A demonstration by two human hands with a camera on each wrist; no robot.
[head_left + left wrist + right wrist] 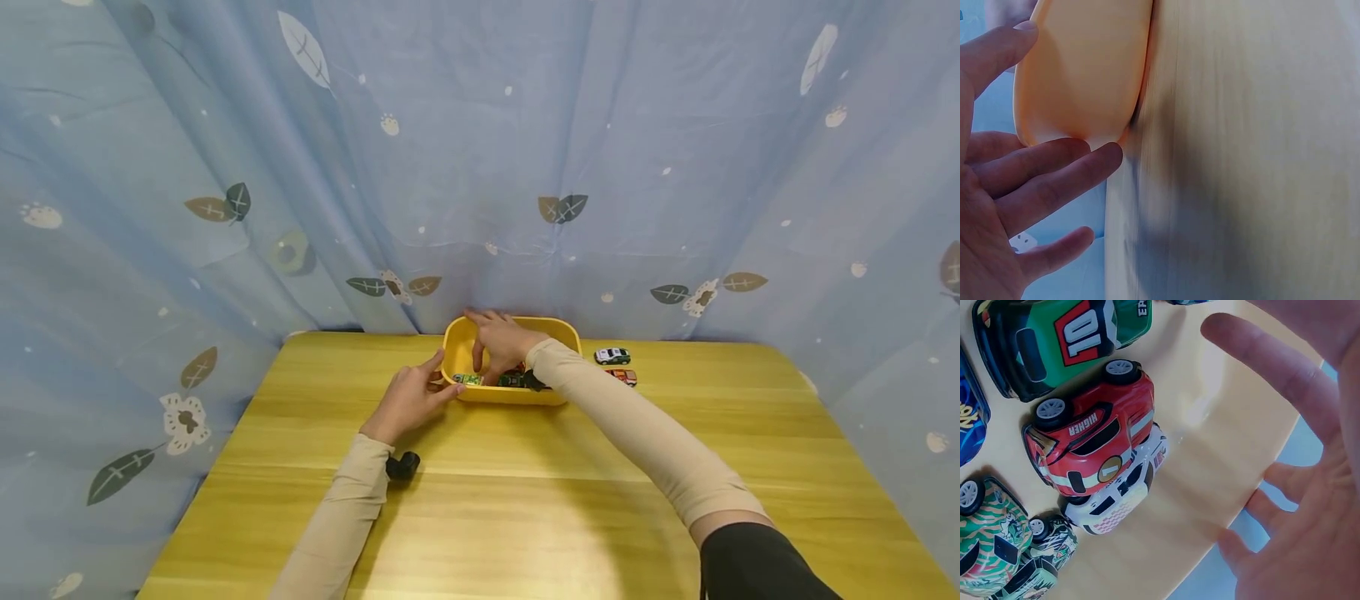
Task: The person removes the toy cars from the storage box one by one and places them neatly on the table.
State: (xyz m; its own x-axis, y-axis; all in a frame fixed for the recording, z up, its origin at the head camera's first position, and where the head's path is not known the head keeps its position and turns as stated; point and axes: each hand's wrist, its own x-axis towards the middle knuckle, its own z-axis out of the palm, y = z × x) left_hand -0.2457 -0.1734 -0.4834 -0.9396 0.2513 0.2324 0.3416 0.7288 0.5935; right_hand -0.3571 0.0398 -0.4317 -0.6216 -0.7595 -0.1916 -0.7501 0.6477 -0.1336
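Note:
A yellow plastic bin [510, 397] stands at the far edge of the table, holding several toy cars. My left hand [411, 397] touches its left end, with extended fingers on the end wall and the thumb at the rim, as the left wrist view shows. Inside the bin, my right hand [504, 343] reaches down with spread fingers and grips nothing. Beside it in the right wrist view are a red car [1097, 434], a white car [1124, 494], a green car marked 10 [1072, 337], a patterned green-orange car [991, 540] and a blue car [969, 406], partly cut off.
A white-and-green toy car [612, 357] and a red one [622, 377] sit on the wooden table [480, 517] right of the bin. A blue leaf-print curtain [480, 150] hangs right behind the table. A black device [403, 467] is at my left wrist.

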